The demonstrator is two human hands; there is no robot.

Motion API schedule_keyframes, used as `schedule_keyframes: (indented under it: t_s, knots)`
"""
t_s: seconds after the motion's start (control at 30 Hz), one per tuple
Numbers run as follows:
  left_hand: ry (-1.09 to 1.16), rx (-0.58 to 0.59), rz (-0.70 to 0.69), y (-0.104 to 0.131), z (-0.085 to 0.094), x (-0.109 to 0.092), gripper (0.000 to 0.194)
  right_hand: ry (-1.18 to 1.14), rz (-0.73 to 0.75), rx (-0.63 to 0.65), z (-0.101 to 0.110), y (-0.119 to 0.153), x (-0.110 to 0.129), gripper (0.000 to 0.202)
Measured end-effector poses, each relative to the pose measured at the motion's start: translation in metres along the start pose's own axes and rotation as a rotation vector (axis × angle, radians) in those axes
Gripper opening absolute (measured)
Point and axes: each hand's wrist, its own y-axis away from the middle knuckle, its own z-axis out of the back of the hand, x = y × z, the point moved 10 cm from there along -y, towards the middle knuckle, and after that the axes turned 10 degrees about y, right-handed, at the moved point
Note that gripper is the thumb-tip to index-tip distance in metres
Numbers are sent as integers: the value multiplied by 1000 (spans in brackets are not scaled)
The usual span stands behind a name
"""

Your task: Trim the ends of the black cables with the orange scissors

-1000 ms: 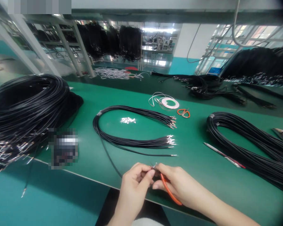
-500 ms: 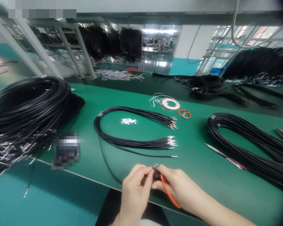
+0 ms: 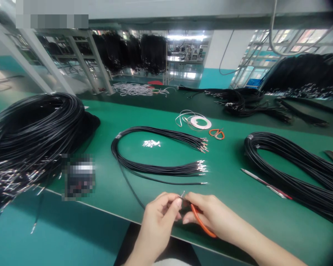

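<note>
Near the front edge of the green table, my left hand (image 3: 160, 220) pinches the end of a black cable (image 3: 131, 186) between thumb and fingers. My right hand (image 3: 211, 210) is closed around orange-handled pliers (image 3: 202, 222), whose dark jaws reach the cable end at my left fingertips. A small silvery tip (image 3: 182, 193) sticks up there; its exact shape is too small to tell. The cable runs back to a bent bundle of black cables (image 3: 161, 169), taped at its left bend, with metal ends pointing right.
Small silvery pieces (image 3: 151, 143) lie inside the bundle's curve. Behind are a white tape roll (image 3: 201, 122) and orange-handled scissors (image 3: 217, 134). A pen (image 3: 266, 183) lies beside another cable bundle (image 3: 280, 153) on the right. A large cable coil (image 3: 44, 125) stands left, near a blurred-out item (image 3: 80, 177).
My left thumb has shifted up over the cable end. The pliers and my right hand have moved slightly right, with the jaws still at the cable end.
</note>
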Motion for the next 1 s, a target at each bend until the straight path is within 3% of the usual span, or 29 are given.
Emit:
schedule_keyframes:
  t_s: [0.13,0.23,0.43,0.63,0.87,0.93,1.0]
  knots:
    - [105,58,83,-1,-4,1,24,-151,-2,23,5,1,0,26]
    - [119,5,73,-2,-1,2,22,-373,-78,49,3,1,-6,27]
    - [15,-19,-10,-3,-6,8,19,-888,-227,-311,17,-4,-28,34]
    - [-143,-66,-107,-2,-8,1,17,-963,-237,-341,12,-3,-31,37]
    - [-611,-120,-513,10,-21,-28,16,-972,-292,-382,10,-2,-40,38]
    - [-606,-106,-515,9,-22,-27,15,-978,-328,-381,9,-1,-43,38]
    - [-482,-103,-424,3,-18,-21,15,-996,-337,-382,9,0,-45,40]
